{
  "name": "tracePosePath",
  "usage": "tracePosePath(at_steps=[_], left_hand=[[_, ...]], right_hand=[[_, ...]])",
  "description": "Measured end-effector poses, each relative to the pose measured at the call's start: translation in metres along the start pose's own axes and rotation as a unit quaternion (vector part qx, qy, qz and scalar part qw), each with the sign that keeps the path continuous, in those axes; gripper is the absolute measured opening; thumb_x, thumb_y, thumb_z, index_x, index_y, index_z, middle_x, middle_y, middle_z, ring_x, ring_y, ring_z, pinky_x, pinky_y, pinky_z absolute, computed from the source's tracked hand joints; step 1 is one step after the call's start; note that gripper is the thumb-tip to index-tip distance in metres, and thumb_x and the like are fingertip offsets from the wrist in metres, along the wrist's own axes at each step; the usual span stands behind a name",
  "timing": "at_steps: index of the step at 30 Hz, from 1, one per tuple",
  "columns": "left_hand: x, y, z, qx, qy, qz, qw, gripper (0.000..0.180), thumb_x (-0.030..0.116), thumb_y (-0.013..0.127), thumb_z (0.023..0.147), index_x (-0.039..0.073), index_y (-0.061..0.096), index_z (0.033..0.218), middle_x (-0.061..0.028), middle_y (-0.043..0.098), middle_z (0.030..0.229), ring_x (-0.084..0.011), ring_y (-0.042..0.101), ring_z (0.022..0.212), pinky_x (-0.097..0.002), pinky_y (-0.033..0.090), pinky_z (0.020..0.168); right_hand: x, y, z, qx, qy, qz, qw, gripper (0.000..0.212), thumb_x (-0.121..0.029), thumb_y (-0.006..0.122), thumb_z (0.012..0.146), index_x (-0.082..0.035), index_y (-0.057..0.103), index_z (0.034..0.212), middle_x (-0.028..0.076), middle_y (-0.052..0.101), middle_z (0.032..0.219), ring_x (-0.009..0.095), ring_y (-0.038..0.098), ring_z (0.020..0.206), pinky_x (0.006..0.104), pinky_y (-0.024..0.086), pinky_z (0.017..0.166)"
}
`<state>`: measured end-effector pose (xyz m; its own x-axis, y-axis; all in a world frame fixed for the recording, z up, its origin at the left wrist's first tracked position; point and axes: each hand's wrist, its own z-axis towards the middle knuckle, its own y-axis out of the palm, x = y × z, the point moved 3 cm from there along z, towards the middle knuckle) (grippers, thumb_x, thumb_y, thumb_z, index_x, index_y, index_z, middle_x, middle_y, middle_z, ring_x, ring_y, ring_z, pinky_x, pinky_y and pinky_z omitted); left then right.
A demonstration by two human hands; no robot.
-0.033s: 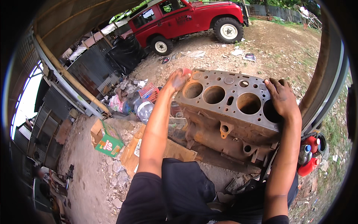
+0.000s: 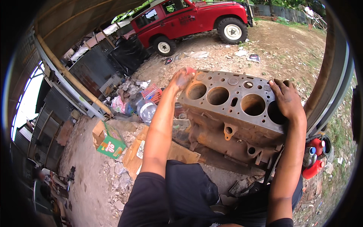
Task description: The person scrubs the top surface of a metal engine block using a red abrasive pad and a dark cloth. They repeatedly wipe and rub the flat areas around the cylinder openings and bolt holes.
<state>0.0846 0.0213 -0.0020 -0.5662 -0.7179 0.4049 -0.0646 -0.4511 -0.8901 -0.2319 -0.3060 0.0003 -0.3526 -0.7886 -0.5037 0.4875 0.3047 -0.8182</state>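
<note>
A rusty engine block (image 2: pixel 211 109) stands in front of me, its flat grey top facing up with several round cylinder bores. At its far left corner, my left hand (image 2: pixel 182 79) is closed on a small reddish piece (image 2: pixel 190 70), too covered to name, and touches the block. My right hand (image 2: pixel 288 99) grips the right end of the top, thumb on the surface and fingers curled at the far edge. The rightmost bore (image 2: pixel 275 113) is partly hidden by that hand.
Flattened cardboard (image 2: pixel 181 153) and a green carton (image 2: pixel 109 142) lie to the left. Beyond are a large clear plastic bottle (image 2: pixel 146 112) and a red crate (image 2: pixel 152 93). Red containers (image 2: pixel 313 170) stand by the post (image 2: pixel 321 72) at right. A red vehicle (image 2: pixel 185 20) is parked behind.
</note>
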Motion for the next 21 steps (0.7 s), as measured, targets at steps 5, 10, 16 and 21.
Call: tracePosePath(at_steps=[5, 10, 16, 21], left_hand=[[-0.017, 0.002, -0.014, 0.093, 0.039, 0.016, 0.995, 0.055, 0.041, 0.065, 0.1, -0.012, 0.069, 0.117, -0.0336, 0.067, 0.132, -0.0434, 0.067, 0.125, -0.0487, 0.052, 0.105], [0.025, -0.008, -0.047, -0.026, 0.019, 0.028, 0.999, 0.074, 0.047, 0.066, 0.1, -0.014, 0.055, 0.14, -0.0393, 0.063, 0.14, -0.0462, 0.061, 0.137, -0.0474, 0.046, 0.114], [0.017, 0.0, 0.008, -0.009, 0.036, 0.017, 0.999, 0.077, 0.046, 0.066, 0.099, -0.015, 0.054, 0.144, -0.0399, 0.061, 0.143, -0.0473, 0.058, 0.141, -0.0459, 0.045, 0.118], [0.031, 0.006, 0.007, 0.008, 0.031, 0.023, 0.999, 0.072, 0.045, 0.065, 0.098, -0.012, 0.06, 0.141, -0.039, 0.064, 0.14, -0.0466, 0.062, 0.136, -0.0466, 0.047, 0.115]], right_hand=[[0.0, -0.005, 0.004, 0.005, 0.007, 0.012, 1.0, 0.069, -0.063, 0.046, 0.111, -0.008, 0.069, 0.144, 0.029, 0.063, 0.14, 0.049, 0.055, 0.138, 0.0554, 0.044, 0.117], [0.005, -0.005, 0.003, -0.001, 0.02, -0.021, 1.0, 0.068, -0.063, 0.046, 0.11, -0.008, 0.069, 0.144, 0.029, 0.063, 0.14, 0.049, 0.055, 0.137, 0.0548, 0.044, 0.116], [-0.002, 0.0, 0.005, -0.011, 0.014, 0.011, 1.0, 0.067, -0.063, 0.047, 0.11, -0.008, 0.069, 0.144, 0.029, 0.063, 0.139, 0.05, 0.057, 0.135, 0.055, 0.046, 0.115], [0.014, -0.004, 0.005, 0.018, 0.001, -0.004, 1.0, 0.068, -0.063, 0.048, 0.11, -0.009, 0.069, 0.144, 0.029, 0.064, 0.139, 0.049, 0.058, 0.135, 0.0549, 0.046, 0.115]])
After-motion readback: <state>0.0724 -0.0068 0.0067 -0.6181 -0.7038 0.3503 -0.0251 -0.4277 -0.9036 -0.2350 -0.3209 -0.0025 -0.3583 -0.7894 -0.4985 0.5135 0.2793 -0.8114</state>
